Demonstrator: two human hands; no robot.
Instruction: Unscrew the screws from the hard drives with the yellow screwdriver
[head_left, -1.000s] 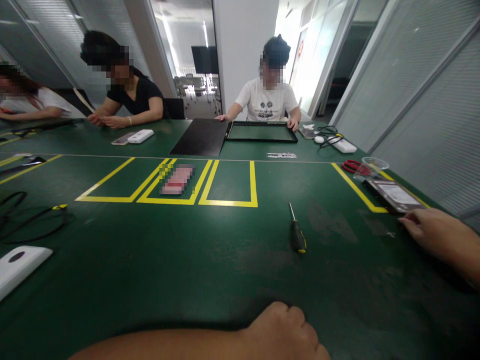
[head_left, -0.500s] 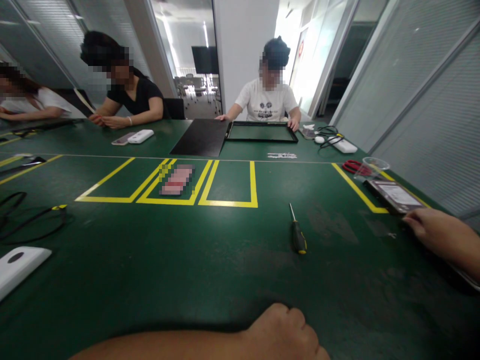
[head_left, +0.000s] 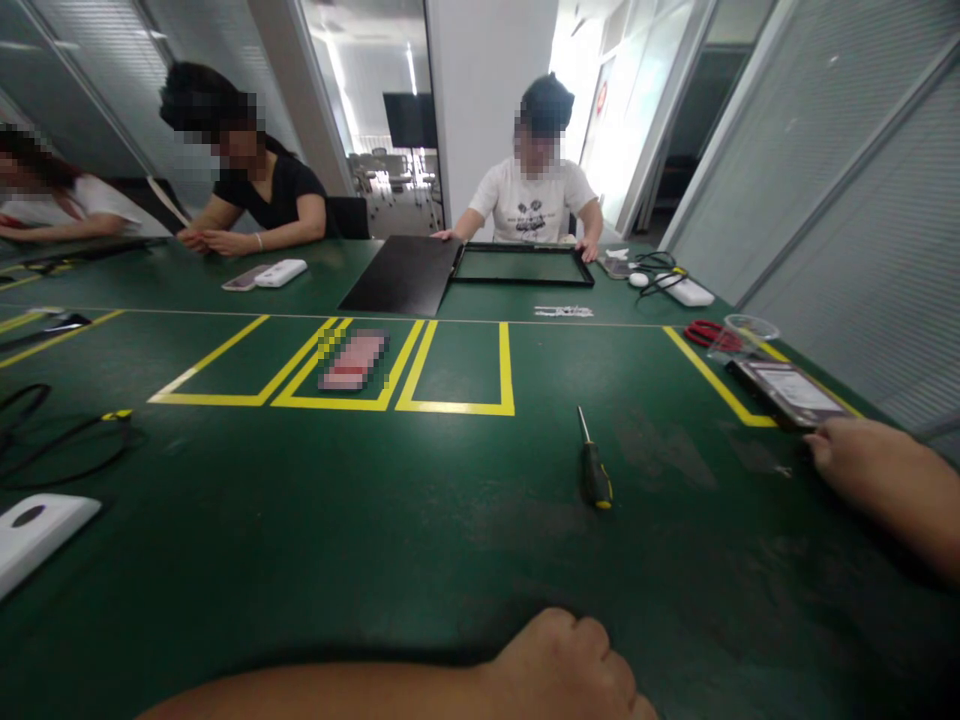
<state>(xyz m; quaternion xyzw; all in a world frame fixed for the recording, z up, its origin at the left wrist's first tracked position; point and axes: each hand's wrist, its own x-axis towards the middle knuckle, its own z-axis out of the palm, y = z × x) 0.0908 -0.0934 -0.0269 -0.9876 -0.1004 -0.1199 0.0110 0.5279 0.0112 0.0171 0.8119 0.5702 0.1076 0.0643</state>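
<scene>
My left hand (head_left: 566,662) rests on the green table at the bottom middle, its fingers curled under. Whatever it may hold is hidden. At the right edge, my right hand (head_left: 851,455) lies with bent fingers just below the near end of a hard drive (head_left: 791,392). I cannot tell whether the fingertips touch the drive or pinch something small. A screwdriver (head_left: 596,470) with a black and yellow handle lies between the hands, its tip pointing away. Tiny bits (head_left: 783,471) lie left of my right hand.
A clear plastic cup (head_left: 746,335) and a red cable (head_left: 703,333) stand behind the drive. Yellow tape frames (head_left: 457,407) mark the table; a phone (head_left: 354,360) lies in one. Across sits a person with a black frame (head_left: 525,281) and dark panel (head_left: 401,275). A white device (head_left: 45,535) lies left.
My right hand has shifted very slightly, and the pale edge under its wrist no longer shows. My left hand has stayed in place. The person opposite has moved their head a little.
</scene>
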